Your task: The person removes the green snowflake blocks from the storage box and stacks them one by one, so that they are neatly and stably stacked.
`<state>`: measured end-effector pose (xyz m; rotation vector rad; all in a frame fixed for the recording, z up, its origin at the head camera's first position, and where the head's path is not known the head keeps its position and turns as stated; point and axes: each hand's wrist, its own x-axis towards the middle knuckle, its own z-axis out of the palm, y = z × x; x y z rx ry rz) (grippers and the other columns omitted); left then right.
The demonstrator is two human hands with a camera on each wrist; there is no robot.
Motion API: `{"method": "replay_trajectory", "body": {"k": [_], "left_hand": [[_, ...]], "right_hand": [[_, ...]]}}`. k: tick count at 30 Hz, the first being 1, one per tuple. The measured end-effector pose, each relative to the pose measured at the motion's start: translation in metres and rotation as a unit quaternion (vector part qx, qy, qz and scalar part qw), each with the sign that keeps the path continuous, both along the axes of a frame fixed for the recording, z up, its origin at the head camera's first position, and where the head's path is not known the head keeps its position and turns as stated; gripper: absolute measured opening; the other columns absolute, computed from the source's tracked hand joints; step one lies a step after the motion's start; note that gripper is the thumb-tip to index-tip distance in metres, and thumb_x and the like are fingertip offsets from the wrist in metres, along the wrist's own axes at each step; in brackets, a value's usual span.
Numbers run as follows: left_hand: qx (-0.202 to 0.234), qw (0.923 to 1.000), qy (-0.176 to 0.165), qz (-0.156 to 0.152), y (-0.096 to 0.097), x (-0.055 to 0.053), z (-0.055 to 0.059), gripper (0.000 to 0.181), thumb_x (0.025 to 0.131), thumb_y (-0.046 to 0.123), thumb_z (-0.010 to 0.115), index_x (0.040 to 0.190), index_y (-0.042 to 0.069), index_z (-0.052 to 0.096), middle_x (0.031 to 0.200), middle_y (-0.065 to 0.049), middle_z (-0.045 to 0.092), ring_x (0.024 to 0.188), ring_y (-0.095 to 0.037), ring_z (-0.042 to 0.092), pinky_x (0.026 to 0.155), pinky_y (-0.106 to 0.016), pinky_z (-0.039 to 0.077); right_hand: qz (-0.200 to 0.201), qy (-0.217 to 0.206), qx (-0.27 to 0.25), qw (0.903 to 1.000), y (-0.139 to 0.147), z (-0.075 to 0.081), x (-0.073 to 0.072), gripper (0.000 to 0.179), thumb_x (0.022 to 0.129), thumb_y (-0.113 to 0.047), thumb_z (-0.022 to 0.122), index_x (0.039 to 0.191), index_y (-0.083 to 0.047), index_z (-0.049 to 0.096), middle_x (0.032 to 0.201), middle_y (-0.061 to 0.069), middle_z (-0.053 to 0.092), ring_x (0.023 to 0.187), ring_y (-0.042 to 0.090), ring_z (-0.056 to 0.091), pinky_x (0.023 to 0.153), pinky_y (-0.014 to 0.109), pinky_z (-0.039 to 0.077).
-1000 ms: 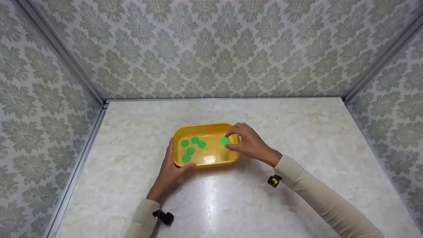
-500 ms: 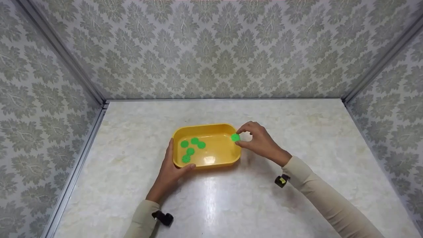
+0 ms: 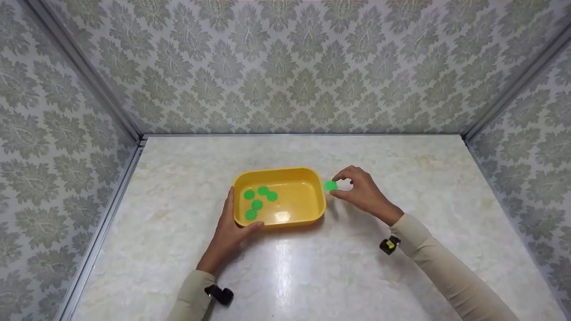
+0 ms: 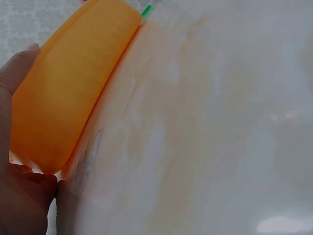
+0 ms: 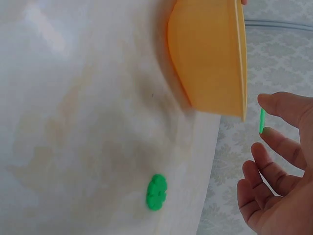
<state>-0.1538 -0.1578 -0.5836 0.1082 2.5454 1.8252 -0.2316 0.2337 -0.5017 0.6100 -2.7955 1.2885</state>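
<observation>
A yellow plastic tub with rounded corners stands on the table. My left hand grips its left end, the thumb on the near side; the left wrist view shows fingers at the tub's lower corner. Several thin green discs with scalloped edges, one of them this disc, lie flat in the tub's left half. Just beyond the right rim, my right hand pinches another green disc by its edges between thumb and index finger. Seen from the right wrist, that disc is edge-on, apart from the tub.
One more green disc lies on the table near the tub's right end; in the head view the right hand hides it. The pale marbled table meets patterned walls at the back and both sides.
My right hand has carried the pinched disc from inside the tub's right end, over the rim, to a spot right of it. The left hand and the discs in the tub stay put.
</observation>
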Motion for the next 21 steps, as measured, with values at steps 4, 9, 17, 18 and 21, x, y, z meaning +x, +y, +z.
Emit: {"method": "replay_trajectory", "body": {"k": [4,9,17,18,21], "left_hand": [[0.003,1.0,0.0,0.001,-0.001,0.0,0.0,0.13,0.09,0.038,0.094,0.179,0.025,0.001,0.185,-0.001,0.009,0.169,-0.024,0.012,0.136,-0.054,0.012],[0.003,1.0,-0.001,0.003,-0.002,0.001,0.0,0.13,0.09,0.037,0.094,0.179,0.025,0.001,0.184,-0.003,0.01,0.169,-0.024,0.012,0.136,-0.054,0.011],[0.006,1.0,0.001,-0.002,-0.001,0.0,0.001,0.131,0.09,0.034,0.095,0.179,0.022,0.0,0.185,-0.004,0.008,0.169,-0.026,0.012,0.136,-0.054,0.011],[0.004,1.0,-0.001,-0.002,0.0,0.0,0.001,0.131,0.09,0.034,0.095,0.179,0.022,0.0,0.185,-0.004,0.008,0.169,-0.026,0.011,0.136,-0.054,0.011],[0.004,1.0,-0.004,-0.001,0.0,0.0,0.001,0.131,0.09,0.035,0.095,0.179,0.023,0.0,0.185,-0.004,0.008,0.169,-0.026,0.011,0.136,-0.054,0.011]], "right_hand": [[-0.013,-0.005,-0.002,0.9999,0.009,-0.005,-0.003,0.024,0.093,-0.014,0.091,0.115,-0.011,0.082,0.118,0.007,0.072,0.118,0.043,0.062,0.098,0.056,0.05],[-0.028,-0.023,-0.002,0.9994,0.02,-0.015,-0.005,0.023,0.094,-0.016,0.09,0.115,-0.012,0.082,0.118,0.007,0.073,0.118,0.039,0.062,0.1,0.054,0.049],[-0.059,-0.042,0.003,0.9974,0.036,-0.03,-0.007,0.025,0.095,-0.019,0.089,0.117,-0.009,0.081,0.119,0.011,0.072,0.118,0.035,0.064,0.102,0.055,0.05],[-0.062,-0.043,0.004,0.9972,0.038,-0.031,-0.007,0.026,0.095,-0.018,0.089,0.117,-0.009,0.081,0.119,0.011,0.072,0.117,0.034,0.064,0.102,0.055,0.05],[-0.067,-0.044,0.01,0.9967,0.043,-0.035,-0.007,0.027,0.094,-0.018,0.09,0.117,-0.008,0.08,0.119,0.011,0.072,0.116,0.032,0.065,0.103,0.054,0.052]]}}
